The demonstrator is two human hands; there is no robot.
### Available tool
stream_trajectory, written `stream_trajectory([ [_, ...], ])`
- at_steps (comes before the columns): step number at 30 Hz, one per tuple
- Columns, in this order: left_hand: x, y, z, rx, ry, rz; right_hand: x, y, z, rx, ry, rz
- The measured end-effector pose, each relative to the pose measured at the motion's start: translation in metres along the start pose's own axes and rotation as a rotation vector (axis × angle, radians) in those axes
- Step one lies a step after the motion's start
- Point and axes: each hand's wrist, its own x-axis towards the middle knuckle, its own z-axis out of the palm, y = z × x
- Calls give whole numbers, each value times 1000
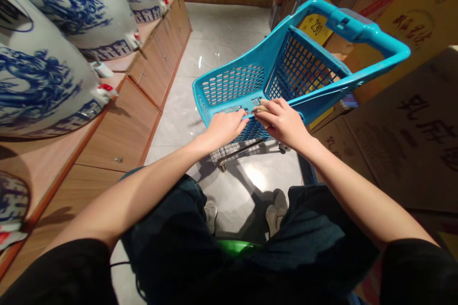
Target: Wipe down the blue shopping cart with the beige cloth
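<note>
A blue plastic shopping cart (236,86) with a mesh basket and a raised handle (361,26) stands on the tiled floor in front of me. My left hand (225,127) rests on the cart's near rim with its fingers curled over the edge. Right beside it, my right hand (282,121) pinches a small brownish cloth-like piece (260,106) against the same rim. I am seated, and my knees and shoes show below the cart.
Large blue-and-white ceramic jars (39,76) with taps stand on a wooden cabinet (121,128) along the left. Stacked cardboard boxes (408,128) line the right. A yellow price tag (317,28) shows behind the cart. Glossy floor (222,33) runs ahead.
</note>
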Motion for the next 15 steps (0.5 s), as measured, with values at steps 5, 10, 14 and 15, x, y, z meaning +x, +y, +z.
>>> stream_trajectory([
  [5,1,3,-4,53,-20,21,-1,12,-19,-122,-58,151],
  [10,0,7,-3,79,2,44,-5,1,-14,-192,-25,145],
  [14,1,12,-3,111,10,75,-5,-14,-9,-126,-17,17],
  [15,1,13,-4,112,14,87,-6,-13,-11,-118,-30,19],
])
